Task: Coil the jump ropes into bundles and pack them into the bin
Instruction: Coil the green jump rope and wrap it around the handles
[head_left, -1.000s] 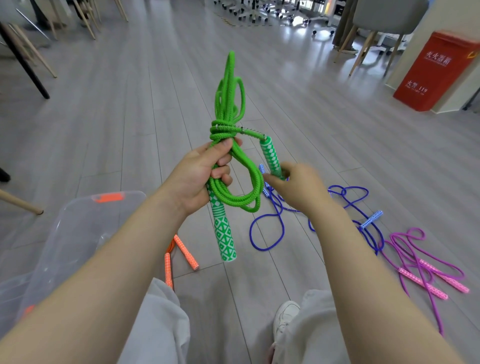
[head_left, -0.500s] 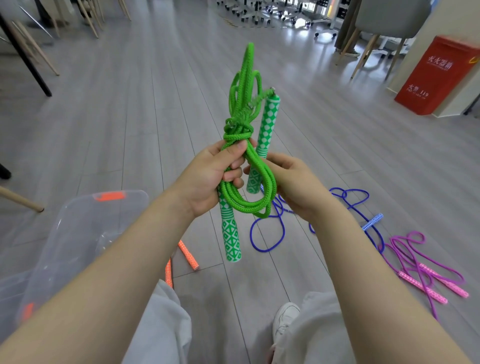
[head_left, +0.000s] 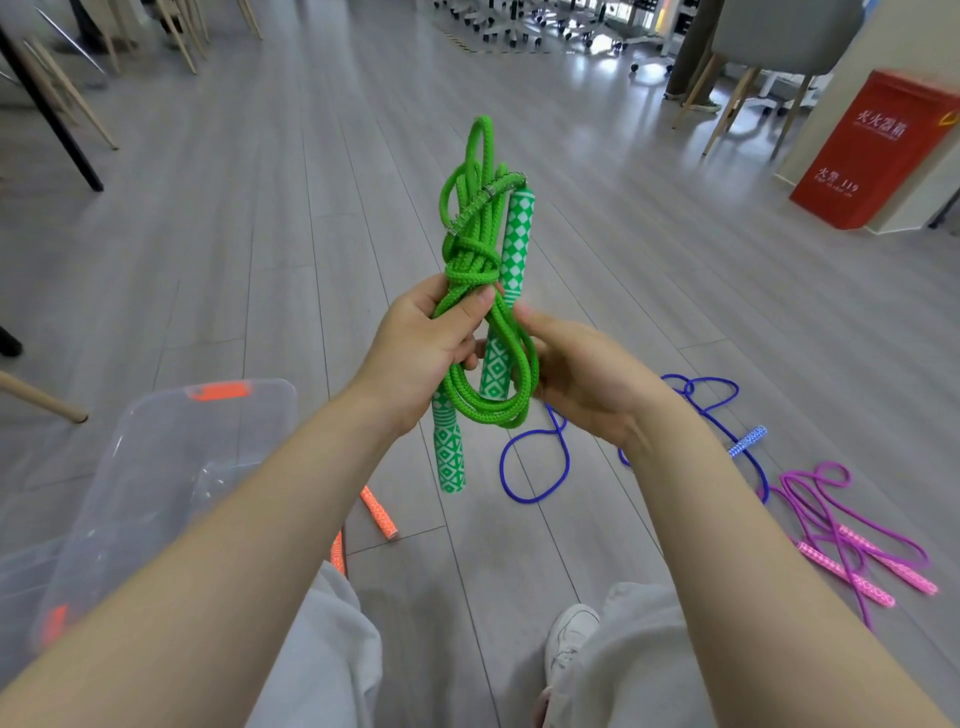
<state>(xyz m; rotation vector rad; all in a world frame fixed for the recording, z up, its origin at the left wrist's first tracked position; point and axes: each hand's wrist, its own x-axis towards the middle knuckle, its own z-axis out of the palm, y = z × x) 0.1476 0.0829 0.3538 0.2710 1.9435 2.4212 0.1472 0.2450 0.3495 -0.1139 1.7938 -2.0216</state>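
Currently, in the head view, the left hand (head_left: 423, 345) closes its grip around the green jump rope (head_left: 480, 291) at frame centre, thumb pinning the wrap so the coils cannot loosen. The right hand (head_left: 582, 374) holds the second handle (head_left: 511, 291) upright against the bundle, apparently to tuck it in. The clear bin (head_left: 156, 467) sits at 8 o'clock; its contents cannot be determined. The blue rope (head_left: 550, 457) and purple rope (head_left: 831, 519) lie uncoiled on the floor (head_left: 260, 208) at 4 o'clock.
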